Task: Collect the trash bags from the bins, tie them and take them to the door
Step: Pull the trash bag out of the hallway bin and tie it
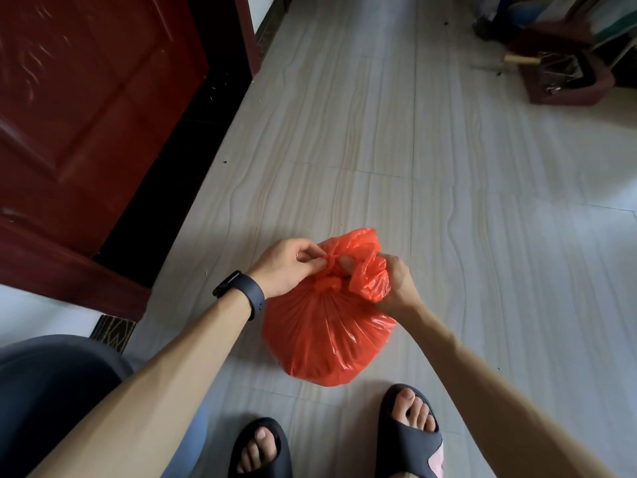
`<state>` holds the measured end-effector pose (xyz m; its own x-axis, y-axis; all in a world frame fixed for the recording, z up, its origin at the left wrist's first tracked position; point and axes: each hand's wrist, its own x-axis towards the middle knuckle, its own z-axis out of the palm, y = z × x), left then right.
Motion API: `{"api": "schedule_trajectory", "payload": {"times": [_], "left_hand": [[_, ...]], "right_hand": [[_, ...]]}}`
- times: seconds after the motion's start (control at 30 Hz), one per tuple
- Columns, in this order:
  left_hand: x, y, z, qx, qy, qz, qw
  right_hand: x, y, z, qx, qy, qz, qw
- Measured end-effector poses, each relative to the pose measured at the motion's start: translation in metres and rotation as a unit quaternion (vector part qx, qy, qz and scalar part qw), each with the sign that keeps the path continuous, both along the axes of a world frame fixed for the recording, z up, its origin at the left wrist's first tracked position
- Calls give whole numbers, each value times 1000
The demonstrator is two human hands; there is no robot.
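While the orange trash bag (327,336) sits on the floor (482,236) just ahead of the person's feet, a little below centre towards 6 o'clock, both hands work at its gathered neck. One knot (327,282) already looks cinched there, and the step in hand seems to be a second throw above it.

To do it well, the two tails should be drawn apart evenly, one towards 9 o'clock and one towards 3 o'clock, low against the first knot so the new one seats tight. The film looks thin, so a steady pull is safer than a jerk. Leaving the bag's weight on the floor should help too.

The left hand (287,267) reaches in from 8 o'clock, palm down, a dark wristband (241,291) behind it; its fingers (310,251) pinch a twisted tail on the knot's 9 o'clock side. The right hand (396,284) comes from 4 o'clock, wrist bent, its fingers curled round the loose flap on the 3 o'clock side. The red door (86,115) stands near, at 10 o'clock.
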<state>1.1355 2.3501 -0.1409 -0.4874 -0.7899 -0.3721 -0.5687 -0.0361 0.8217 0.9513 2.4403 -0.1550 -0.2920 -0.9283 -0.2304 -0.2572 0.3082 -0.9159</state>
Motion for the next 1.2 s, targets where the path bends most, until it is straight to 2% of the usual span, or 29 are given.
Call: {"api": "schedule_trajectory", "payload": {"times": [0.13, 0.2, 0.37, 0.5, 0.6, 0.73, 0.83, 0.97, 1.1, 1.2], "left_hand": [[4, 18, 11, -163, -62, -10, 985], [11, 21, 8, -197, -62, -19, 978], [20, 18, -1, -144, -76, -39, 986], [23, 13, -6, -91, -91, -18, 992], [26, 11, -12, -90, -122, -40, 988], [24, 14, -16, -113, -160, -42, 980], [23, 16, -18, -116, -174, -50, 977], [19, 18, -7, -76, -114, -36, 990], [-7, 35, -4, -198, -33, 0, 980], [-18, 51, -16, -274, -73, -1, 959]], "right_hand": [[3, 6, 1, 18, -9, 0, 1000], [2, 10, 3, 26, -3, 2, 1000], [-1, 15, 3, 54, -24, -12, 998], [-8, 12, 8, 94, -39, -17, 995], [-21, 19, 0, 124, -43, -55, 990], [-28, 27, -6, 136, -93, -114, 980], [-28, 29, -6, 132, -93, -119, 980], [-25, 26, 4, 96, -81, -74, 989], [-8, 14, 21, 28, -140, -106, 984], [1, 9, 26, -5, -126, -147, 981]]}}
